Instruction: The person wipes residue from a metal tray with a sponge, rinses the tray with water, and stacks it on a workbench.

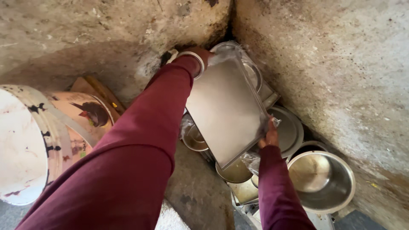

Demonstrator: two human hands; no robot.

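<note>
Tray (226,110) spans both grips: left hand (200,56) top, right hand (269,137) bottom.

Rough stained concrete walls (332,64) meeting at corner; large white drum (21,145) with pink bird-printed side at left; deep steel pot (321,181) lower right; round steel plate (289,130) just behind it; small steel bowls (195,138) stacked near corner.

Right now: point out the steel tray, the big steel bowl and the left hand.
steel tray (226,110), head view, middle of its flat face.
big steel bowl (320,176), head view, inside bottom.
left hand (199,55), head view, back of hand at tray's far edge.
</note>
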